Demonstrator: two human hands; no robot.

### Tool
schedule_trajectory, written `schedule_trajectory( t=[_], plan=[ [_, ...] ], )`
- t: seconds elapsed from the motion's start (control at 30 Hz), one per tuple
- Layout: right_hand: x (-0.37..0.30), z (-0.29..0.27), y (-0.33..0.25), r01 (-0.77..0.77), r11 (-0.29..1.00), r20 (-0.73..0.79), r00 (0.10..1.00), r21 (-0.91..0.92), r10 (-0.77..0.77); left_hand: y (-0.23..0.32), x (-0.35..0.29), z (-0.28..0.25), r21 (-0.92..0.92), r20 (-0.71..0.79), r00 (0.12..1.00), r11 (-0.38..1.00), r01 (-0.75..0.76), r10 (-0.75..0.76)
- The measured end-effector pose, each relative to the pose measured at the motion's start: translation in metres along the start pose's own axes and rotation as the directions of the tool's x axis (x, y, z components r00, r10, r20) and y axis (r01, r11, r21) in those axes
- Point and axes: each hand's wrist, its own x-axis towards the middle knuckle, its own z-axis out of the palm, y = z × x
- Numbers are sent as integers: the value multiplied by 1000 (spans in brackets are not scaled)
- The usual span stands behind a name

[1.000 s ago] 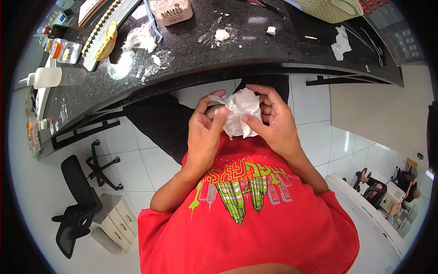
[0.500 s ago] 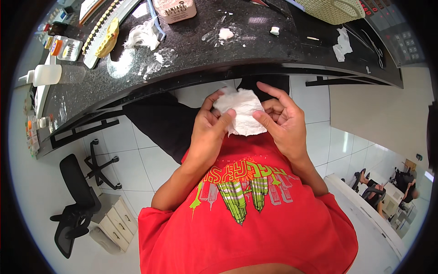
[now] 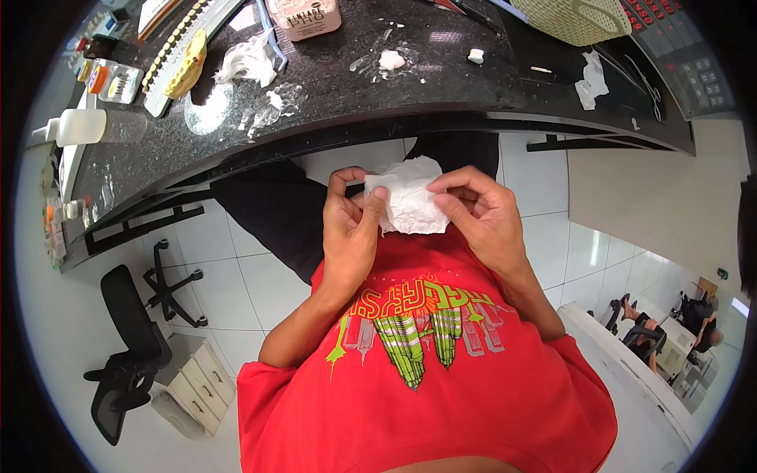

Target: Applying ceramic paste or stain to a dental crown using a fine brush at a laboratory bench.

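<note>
A crumpled white tissue (image 3: 408, 201) is held up between my hands, over my lap and in front of the counter's near edge. My left hand (image 3: 351, 225) grips its left side, the thumb on the near face and the fingers behind. At the right edge, my right hand (image 3: 485, 217) pinches the tissue between thumb and index finger, its other fingers curled. Part of the left fingers is hidden behind the tissue.
On the dark speckled counter (image 3: 339, 94) lie a yellow dental model (image 3: 188, 67), a tooth shade guide (image 3: 169, 51), a crumpled tissue (image 3: 248, 61), a small white piece (image 3: 475, 56) and white powder smears. A squeeze bottle (image 3: 79, 128) stands left; a woven basket (image 3: 572, 20) stands back right.
My right index finger has come down from its raised position onto the tissue's edge. The tissue and both hands have shifted slightly left.
</note>
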Motion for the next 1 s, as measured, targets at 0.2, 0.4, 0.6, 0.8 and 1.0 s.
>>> schedule_trajectory(
  t=[0.2,0.4,0.6,0.8,1.0],
  plan=[
    [1,4,-7,12,1000,48,999,-28,-10,-4,-4,3,-358,-24,1000,934,-7,-2],
    [1,6,-12,-9,985,111,994,172,-11,-3,2,11,-570,118,987,806,159,-111],
    [0,5,-10,97,995,38,995,-2,-97,6,3,5,-604,226,957,744,285,-182],
    [-2,11,-11,93,996,-33,995,18,-92,8,2,11,-443,121,991,890,108,-59],
    [-3,10,-13,158,980,-71,983,-122,-168,0,-3,11,-237,-40,983,954,-183,179]
  ],
)
